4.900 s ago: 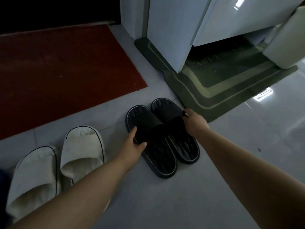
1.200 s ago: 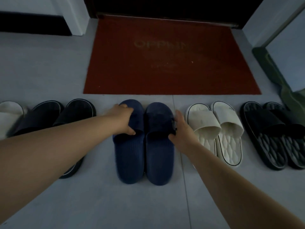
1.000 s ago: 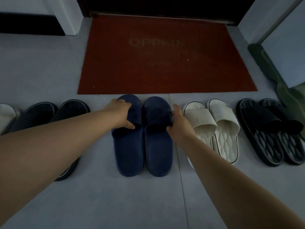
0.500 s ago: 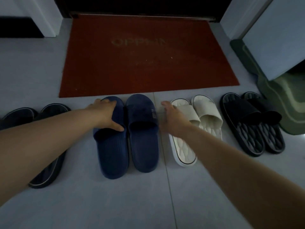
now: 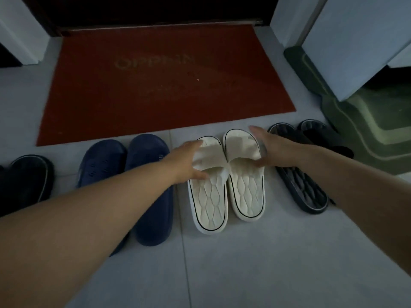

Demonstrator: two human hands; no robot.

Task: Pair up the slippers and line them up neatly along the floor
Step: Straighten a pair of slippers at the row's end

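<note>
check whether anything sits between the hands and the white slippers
Nothing visible does. The left hand touches the left white slipper at its strap, and the right hand touches the right white slipper at its outer side. The navy pair and black pair lie to either side.

— What is lost left of the white slippers (image 5: 229, 190)?
— The left forearm (image 5: 100, 207) crosses the navy slippers (image 5: 146, 152) and hides most of one heel. The black slippers (image 5: 29, 181) beyond them are cut by the picture's edge.
— And to their right?
— The right forearm (image 5: 355, 181) hides a heel of the black pair (image 5: 298, 185). The green mat (image 5: 367, 134) runs off the frame.
— Behind them?
— The red mat (image 5: 155, 96) has lettering too faint to read.
— The hands?
— The left hand (image 5: 184, 161) covers the strap's edge, so I cannot tell whether it pinches. The right hand (image 5: 273, 147) has smeared fingertips (image 5: 253, 129).
</note>
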